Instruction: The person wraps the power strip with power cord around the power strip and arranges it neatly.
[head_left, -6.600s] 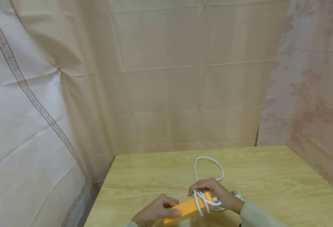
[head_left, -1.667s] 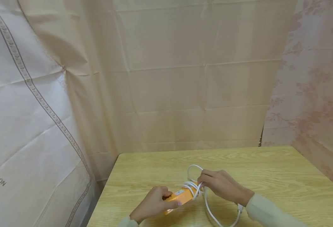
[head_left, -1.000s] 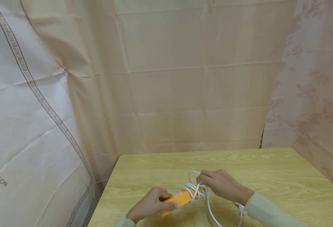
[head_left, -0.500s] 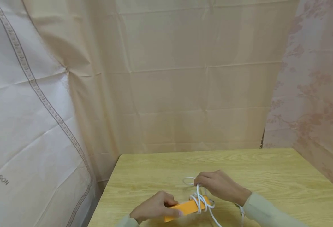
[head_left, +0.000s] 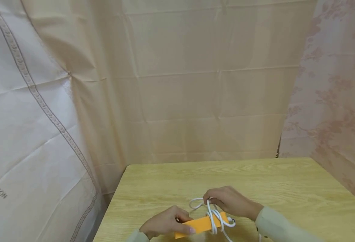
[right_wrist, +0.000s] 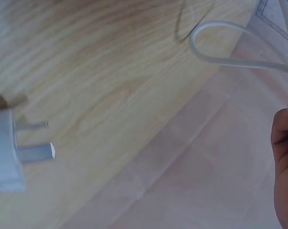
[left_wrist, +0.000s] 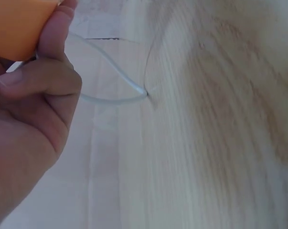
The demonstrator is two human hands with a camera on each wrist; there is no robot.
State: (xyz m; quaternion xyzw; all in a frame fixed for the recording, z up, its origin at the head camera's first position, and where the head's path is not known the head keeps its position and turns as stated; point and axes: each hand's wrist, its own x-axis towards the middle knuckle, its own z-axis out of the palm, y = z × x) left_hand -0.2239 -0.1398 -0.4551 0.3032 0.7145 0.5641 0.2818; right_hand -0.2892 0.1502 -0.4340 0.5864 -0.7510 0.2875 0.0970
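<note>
My left hand grips the near-left end of an orange power strip, thumb along its side. White cord is wrapped several times round the strip's right end. Above these turns, my right hand pinches the cord, and a small loop of it sticks out left of the fingertips. In the left wrist view the curled fingers lie under the orange body. The cord's white plug, with metal pins, shows at the left of the right wrist view; in the head view it is hidden.
A light wood-grain table lies beneath both hands. Beige sheeting hangs behind it, with white sheeting on the left and a floral-patterned cloth on the right.
The right hand has drawn the cord up over the strip and shifted slightly left and nearer. The strip has tipped level and moved a little nearer; the left hand keeps its grip.
</note>
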